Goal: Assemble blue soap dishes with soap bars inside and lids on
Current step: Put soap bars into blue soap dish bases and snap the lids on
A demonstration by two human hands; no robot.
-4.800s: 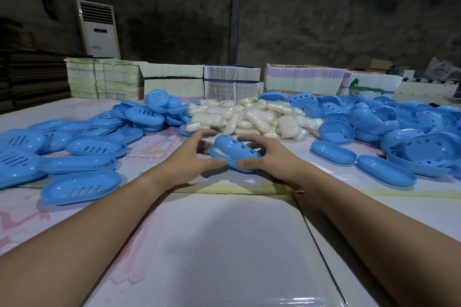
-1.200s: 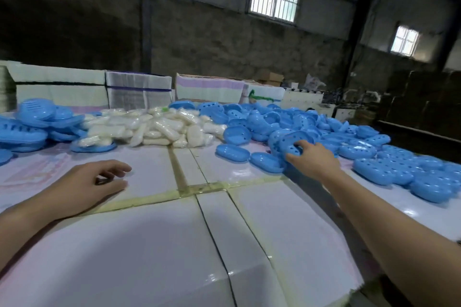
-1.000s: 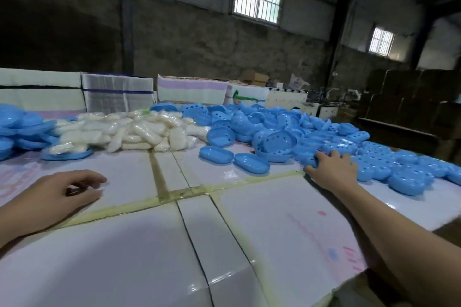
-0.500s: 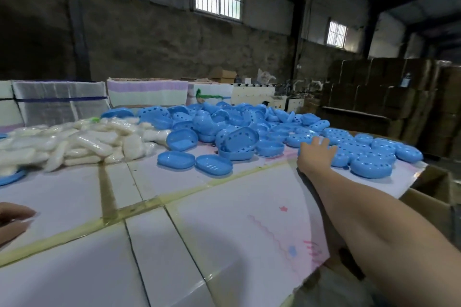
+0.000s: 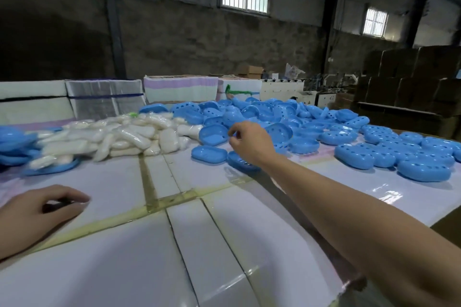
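My right hand hovers with loosely curled fingers and nothing in it, fingertips beside the rim of a tilted open blue dish. Below the wrist lies another blue dish, partly hidden by the hand. A plain blue dish lies just left of it. Wrapped white soap bars form a pile at the centre left. A big heap of blue perforated shells covers the right side. My left hand rests on the white table near the left edge, fingers curled and holding nothing.
Blue slotted trays are stacked at the far left. Bundles of flat cartons line the back of the table. Brown cardboard boxes stand stacked at the right. The table's right edge drops off near the forearm.
My right hand has pulled back from the perforated shells at the far right and moved left to the dishes by the soap pile. The view swung left, bringing my left hand fully into view.
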